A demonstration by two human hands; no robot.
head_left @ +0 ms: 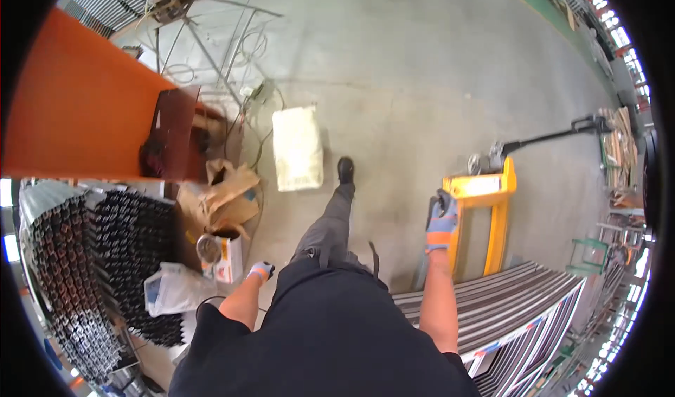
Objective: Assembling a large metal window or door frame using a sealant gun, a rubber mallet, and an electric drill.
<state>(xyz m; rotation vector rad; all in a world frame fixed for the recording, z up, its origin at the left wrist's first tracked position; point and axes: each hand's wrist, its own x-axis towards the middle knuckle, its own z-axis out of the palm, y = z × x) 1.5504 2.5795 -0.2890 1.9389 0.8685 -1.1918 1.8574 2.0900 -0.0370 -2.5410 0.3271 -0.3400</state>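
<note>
My right hand (441,222), in a grey-blue work glove with an orange cuff and black fingers, is stretched ahead of me. Its fingers look curled, and what they hold, if anything, does not show. Seen from above, it overlaps the near left corner of a yellow pallet jack (481,184), whose black handle reaches to the right; I cannot tell if they touch. My left hand (263,269), gloved too, hangs low at my side near a white and orange carton (230,260); its fingers are mostly hidden. A pale full sack (297,149) lies on the floor ahead, apart from both hands.
An orange machine or cabinet (84,94) stands at the left, with torn brown paper (228,193) beside it. Stacked metal profiles (133,249) lie at left, and long striped bars (492,305) at right. A thin metal stand (211,56) and cables are at far left.
</note>
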